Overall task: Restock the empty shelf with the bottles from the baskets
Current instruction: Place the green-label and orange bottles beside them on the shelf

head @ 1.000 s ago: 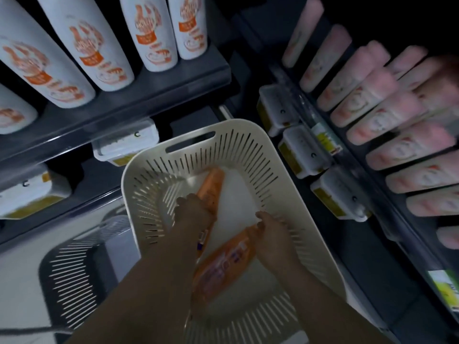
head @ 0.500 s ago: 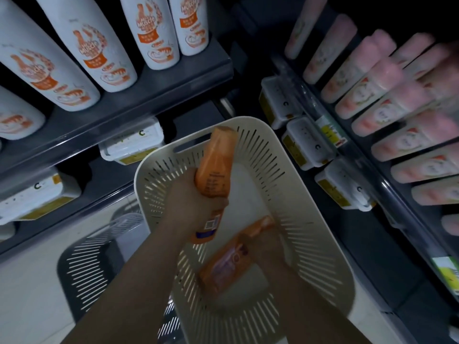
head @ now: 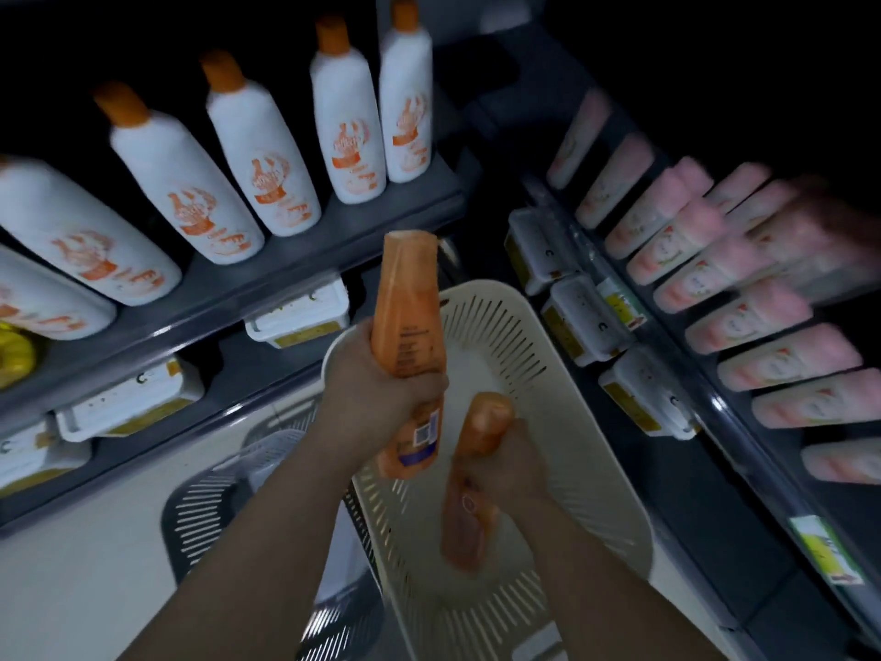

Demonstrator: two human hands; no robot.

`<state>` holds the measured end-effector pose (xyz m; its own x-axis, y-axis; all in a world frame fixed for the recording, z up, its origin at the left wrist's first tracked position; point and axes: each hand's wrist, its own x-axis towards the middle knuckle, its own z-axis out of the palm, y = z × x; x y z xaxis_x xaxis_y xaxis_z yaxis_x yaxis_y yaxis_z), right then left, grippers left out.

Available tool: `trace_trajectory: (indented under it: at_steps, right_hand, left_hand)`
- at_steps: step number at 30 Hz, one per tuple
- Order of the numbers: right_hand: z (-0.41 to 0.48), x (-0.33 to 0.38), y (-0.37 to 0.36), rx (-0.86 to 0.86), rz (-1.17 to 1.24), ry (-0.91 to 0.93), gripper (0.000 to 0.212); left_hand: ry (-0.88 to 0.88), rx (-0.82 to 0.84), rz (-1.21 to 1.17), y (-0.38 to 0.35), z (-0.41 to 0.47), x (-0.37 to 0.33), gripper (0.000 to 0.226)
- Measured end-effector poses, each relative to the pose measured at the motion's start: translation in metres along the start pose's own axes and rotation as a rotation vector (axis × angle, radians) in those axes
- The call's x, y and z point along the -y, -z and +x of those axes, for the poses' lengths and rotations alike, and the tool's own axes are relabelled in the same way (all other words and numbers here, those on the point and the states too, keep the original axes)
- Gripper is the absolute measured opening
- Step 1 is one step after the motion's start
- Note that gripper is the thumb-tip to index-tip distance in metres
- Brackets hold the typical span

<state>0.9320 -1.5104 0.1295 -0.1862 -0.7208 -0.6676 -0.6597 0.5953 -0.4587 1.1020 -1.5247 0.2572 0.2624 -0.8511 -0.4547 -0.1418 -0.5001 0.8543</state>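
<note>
Head view: left hand [head: 376,398] grips higher bottle [head: 405,298], right hand [head: 510,465] lower bottle [head: 469,531].

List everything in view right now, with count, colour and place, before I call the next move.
orange bottles: two, orange, one in each hand, over the cream basket
cream basket: one, cream, centre
grey basket: one, grey, lower left, partly hidden by the cream basket
white bottles: six, white with orange caps, left shelf
pink bottles: many, blurred, pink, right shelf
price-tag holders: several, white, both shelf edges
yellow object: one, yellow, far left edge, unclear
left hand: grips the higher orange bottle
right hand: grips the lower orange bottle
</note>
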Motion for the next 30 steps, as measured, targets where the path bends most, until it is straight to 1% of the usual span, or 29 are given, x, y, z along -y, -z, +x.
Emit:
trace_trajectory:
  at_steps: [1, 2, 4, 5, 7, 9, 10, 12, 13, 15, 18, 20, 22, 24, 26, 30]
  right_hand:
    - [-0.012, 0.012, 0.014, 0.01, 0.007, 0.021, 0.08]
    - [-0.02, 0.022, 0.028, 0.007, 0.013, 0.082, 0.078]
    - [-0.044, 0.052, 0.065, 0.03, 0.029, 0.148, 0.065]
    - [-0.058, 0.069, 0.085, 0.041, 0.043, 0.166, 0.059]
    - [-0.09, 0.105, 0.125, 0.039, 0.048, 0.241, 0.056]
    - [-0.12, 0.14, 0.16, -0.009, 0.025, 0.333, 0.047]
    - [-0.141, 0.16, 0.178, -0.059, 0.016, 0.394, 0.046]
    - [-0.184, 0.199, 0.21, -0.105, 0.041, 0.464, 0.065]
    - [-0.204, 0.218, 0.225, -0.101, 0.056, 0.497, 0.07]
    - [-0.245, 0.257, 0.251, -0.13, 0.068, 0.577, 0.068]
    - [-0.303, 0.305, 0.287, -0.159, 0.106, 0.676, 0.058]
    - [-0.334, 0.334, 0.31, -0.192, 0.124, 0.727, 0.056]
    - [-0.362, 0.362, 0.331, -0.209, 0.153, 0.765, 0.058]
    - [-0.386, 0.385, 0.351, -0.237, 0.163, 0.806, 0.057]
    - [-0.405, 0.407, 0.368, -0.252, 0.174, 0.844, 0.058]
    - [-0.419, 0.444, 0.398, -0.262, 0.161, 0.946, 0.079]
  left_hand:
    - [0.018, 0.016, -0.048, 0.007, -0.007, -0.012, 0.051]
    - [0.028, 0.021, -0.103, 0.014, -0.015, -0.026, 0.049]
    - [0.017, 0.001, -0.222, 0.03, -0.034, -0.059, 0.041]
    - [0.002, -0.013, -0.276, 0.038, -0.044, -0.076, 0.037]
    - [-0.045, -0.025, -0.371, 0.055, -0.066, -0.114, 0.031]
    - [-0.095, -0.03, -0.469, 0.076, -0.088, -0.153, 0.029]
    - [-0.115, -0.035, -0.517, 0.087, -0.099, -0.174, 0.03]
    - [-0.134, -0.023, -0.61, 0.112, -0.124, -0.215, 0.027]
    - [-0.134, -0.002, -0.664, 0.124, -0.137, -0.236, 0.026]
    - [-0.141, 0.049, -0.777, 0.15, -0.164, -0.275, 0.028]
    - [-0.159, 0.125, -0.918, 0.183, -0.205, -0.327, 0.03]
    - [-0.173, 0.143, -0.949, 0.201, -0.226, -0.356, 0.034]
    - [-0.199, 0.176, -0.965, 0.216, -0.243, -0.38, 0.038]
    - [-0.223, 0.182, -0.978, 0.228, -0.256, -0.399, 0.034]
    - [-0.262, 0.18, -0.943, 0.237, -0.265, -0.417, 0.031]
    - [-0.335, 0.13, -0.797, 0.242, -0.267, -0.445, 0.04]
